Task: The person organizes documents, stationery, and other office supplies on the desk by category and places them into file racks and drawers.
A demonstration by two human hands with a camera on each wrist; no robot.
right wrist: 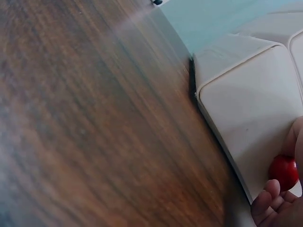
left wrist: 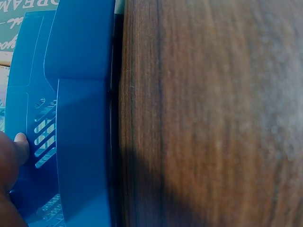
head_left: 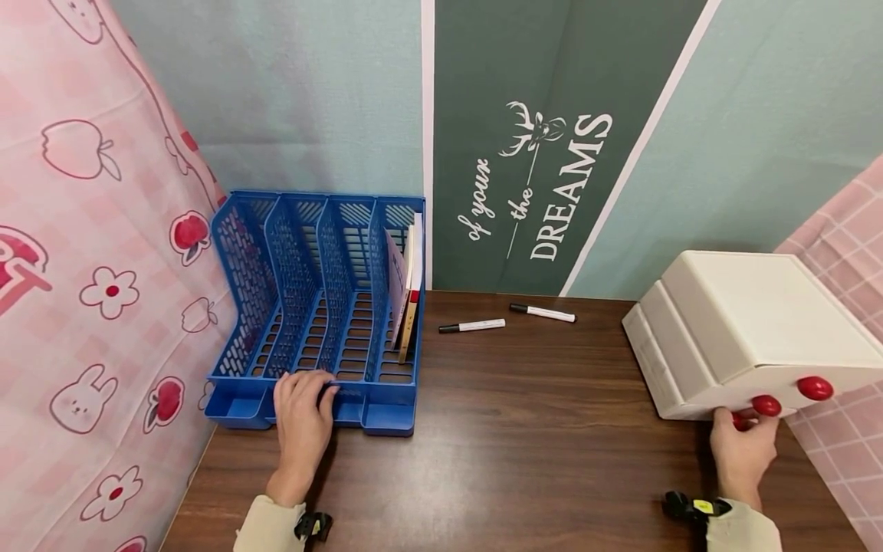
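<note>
A blue plastic desk file rack with upright dividers stands at the left. My left hand grips its front edge, fingers over the rim; the thumb shows against the slotted wall in the left wrist view. At the right is a white drawer unit, stacked in tiers, with red round knobs. My right hand holds the lowest red knob, the fingers curled about it. In the right wrist view the bottom drawer front looks flush with its frame.
Several thin books lean in the rack's rightmost slot. Two white markers with black caps, one nearer and one farther, lie on the brown wooden table between rack and drawers. Printed cloths hang behind and at both sides.
</note>
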